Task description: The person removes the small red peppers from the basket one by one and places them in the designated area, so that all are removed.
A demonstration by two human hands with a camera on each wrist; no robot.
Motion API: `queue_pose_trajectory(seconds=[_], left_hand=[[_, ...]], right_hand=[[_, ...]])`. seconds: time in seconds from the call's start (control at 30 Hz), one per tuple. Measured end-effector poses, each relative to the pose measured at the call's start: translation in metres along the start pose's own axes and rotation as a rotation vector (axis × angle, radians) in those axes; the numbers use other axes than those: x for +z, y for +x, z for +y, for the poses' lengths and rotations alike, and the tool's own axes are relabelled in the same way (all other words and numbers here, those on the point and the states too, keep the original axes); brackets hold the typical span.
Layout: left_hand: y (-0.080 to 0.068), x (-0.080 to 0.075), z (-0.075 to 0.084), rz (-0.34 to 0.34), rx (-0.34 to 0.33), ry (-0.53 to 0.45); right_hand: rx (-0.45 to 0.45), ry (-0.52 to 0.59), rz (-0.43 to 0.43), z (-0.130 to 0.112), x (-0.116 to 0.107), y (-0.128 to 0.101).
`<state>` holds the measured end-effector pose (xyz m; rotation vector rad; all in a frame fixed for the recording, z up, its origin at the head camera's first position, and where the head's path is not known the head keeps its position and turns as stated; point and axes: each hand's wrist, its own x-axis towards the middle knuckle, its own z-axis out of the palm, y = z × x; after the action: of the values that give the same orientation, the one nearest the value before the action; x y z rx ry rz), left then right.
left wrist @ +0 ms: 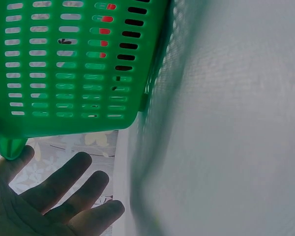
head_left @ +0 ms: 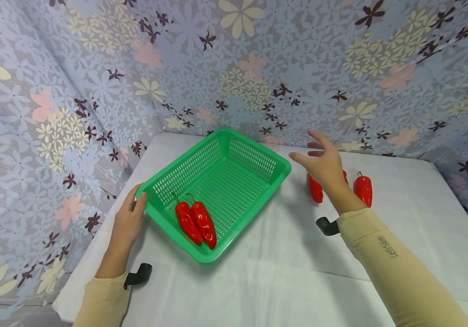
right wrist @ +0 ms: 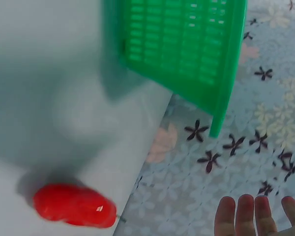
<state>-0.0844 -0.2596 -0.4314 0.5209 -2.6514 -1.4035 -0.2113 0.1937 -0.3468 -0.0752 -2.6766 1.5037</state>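
Note:
A green plastic basket point(head_left: 234, 213) with slotted walls lies at the middle left of the white-covered table. My left hand point(head_left: 129, 218) pinches its left corner, thumb on the rim and index finger under it; the other fingers spread out below the basket point(left wrist: 69, 123). Inside, two red peppers point(head_left: 203, 225) with stems lie side by side near the front corner. My right hand point(head_left: 324, 165) is raised to the right of the basket, fingers spread, holding nothing. Beneath it lie a red pepper point(head_left: 315, 189) and another mostly hidden by the hand; a third pepper point(head_left: 363, 189) is farther right.
A white cloth point(head_left: 266, 281) covers the table. Flower-patterned fabric point(head_left: 201, 63) rises behind the table and along its left side. Black wrist mounts point(head_left: 139, 274) stick out from both cuffs. In the right wrist view, one pepper point(right wrist: 73, 205) lies near the table edge.

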Motion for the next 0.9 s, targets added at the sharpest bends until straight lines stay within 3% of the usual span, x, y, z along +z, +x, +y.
queue_pose_trajectory(seconds=[0.33, 0.9], left_hand=[[0.0, 0.002, -0.002, 0.019, 0.011, 0.016], [0.0, 0.0, -0.001, 0.006, 0.014, 0.004]], right_hand=[[-0.119, 0.074, -0.046, -0.013, 0.02, -0.002], [-0.181, 0.148, -0.212, -0.038, 0.071, -0.009]])
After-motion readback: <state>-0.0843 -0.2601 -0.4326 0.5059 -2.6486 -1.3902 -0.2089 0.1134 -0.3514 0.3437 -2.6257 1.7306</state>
